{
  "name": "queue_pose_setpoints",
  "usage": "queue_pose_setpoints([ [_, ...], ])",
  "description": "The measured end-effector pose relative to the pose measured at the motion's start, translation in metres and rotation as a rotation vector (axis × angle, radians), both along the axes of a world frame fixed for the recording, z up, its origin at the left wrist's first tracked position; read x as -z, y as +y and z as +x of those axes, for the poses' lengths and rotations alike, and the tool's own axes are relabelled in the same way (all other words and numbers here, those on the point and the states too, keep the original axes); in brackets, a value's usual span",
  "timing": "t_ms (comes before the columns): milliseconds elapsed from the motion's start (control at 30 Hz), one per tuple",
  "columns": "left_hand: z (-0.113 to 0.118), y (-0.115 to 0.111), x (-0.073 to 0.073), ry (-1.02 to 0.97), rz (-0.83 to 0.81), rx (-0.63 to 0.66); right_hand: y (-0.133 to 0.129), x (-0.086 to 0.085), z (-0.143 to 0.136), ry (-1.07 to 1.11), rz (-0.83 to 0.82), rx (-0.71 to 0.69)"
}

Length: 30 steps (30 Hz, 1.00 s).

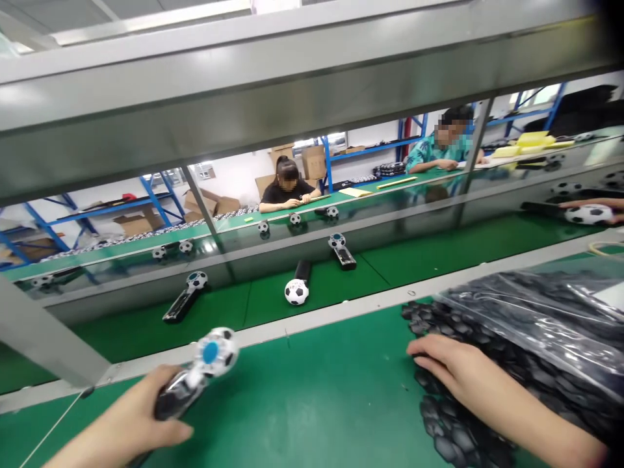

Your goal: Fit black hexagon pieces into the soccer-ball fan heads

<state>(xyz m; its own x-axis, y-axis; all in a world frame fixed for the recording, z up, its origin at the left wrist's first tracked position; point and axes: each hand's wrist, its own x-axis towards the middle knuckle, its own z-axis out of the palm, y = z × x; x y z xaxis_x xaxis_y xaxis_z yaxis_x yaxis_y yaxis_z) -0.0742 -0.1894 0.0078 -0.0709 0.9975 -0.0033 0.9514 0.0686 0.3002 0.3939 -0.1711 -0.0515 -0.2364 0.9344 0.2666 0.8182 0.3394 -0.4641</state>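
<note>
My left hand [141,413] is closed around the black handle of a device with a soccer-ball head [214,354]. A round blue patch shows on the head, which points up and away to the right. My right hand [453,367] rests at the left edge of a pile of small black faceted pieces [448,422]. Its thumb and forefinger come together on one of these black pieces, though the fingertips are partly hidden. A clear plastic bag [541,318] lies over the back of the pile.
Beyond the green worktop [322,396] runs a sunken green belt [370,270] carrying several similar soccer-ball devices [296,292]. A metal post [53,338] stands at left, and a metal beam [273,97] crosses overhead. Two people sit opposite; another person's hand [617,211] holds a device at far right.
</note>
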Motion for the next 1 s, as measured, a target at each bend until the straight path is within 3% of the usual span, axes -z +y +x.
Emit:
queue_pose_setpoints([
  [67,0.054,0.014,-0.004,0.077,-0.068,0.115,-0.002,-0.002,-0.003,0.042,-0.027,0.004],
  [133,0.101,0.024,-0.007,0.214,0.013,0.175,-0.002,-0.001,-0.004,0.083,-0.047,0.019],
  [233,0.147,0.031,-0.003,0.336,0.087,0.273,-0.001,0.003,-0.005,0.158,-0.069,0.046],
  [400,0.172,0.023,0.005,0.242,0.008,0.45,0.002,0.005,-0.005,0.16,-0.1,0.018],
  [567,0.18,0.012,0.011,-0.036,-0.255,0.581,0.001,0.007,-0.005,0.064,-0.128,-0.02],
  [667,0.179,0.013,0.018,-0.047,-0.275,0.569,-0.004,0.011,-0.003,-0.005,-0.116,-0.066],
  [800,0.146,0.021,0.026,-0.101,-0.061,0.367,0.012,0.0,0.005,-0.051,-0.115,-0.04],
  [900,0.098,0.025,0.039,-0.084,0.068,0.193,0.065,-0.022,0.008,0.001,-0.113,0.097],
  [1000,0.042,0.03,0.062,-0.093,0.211,0.036,0.145,-0.037,0.004,-0.019,-0.087,0.264],
])
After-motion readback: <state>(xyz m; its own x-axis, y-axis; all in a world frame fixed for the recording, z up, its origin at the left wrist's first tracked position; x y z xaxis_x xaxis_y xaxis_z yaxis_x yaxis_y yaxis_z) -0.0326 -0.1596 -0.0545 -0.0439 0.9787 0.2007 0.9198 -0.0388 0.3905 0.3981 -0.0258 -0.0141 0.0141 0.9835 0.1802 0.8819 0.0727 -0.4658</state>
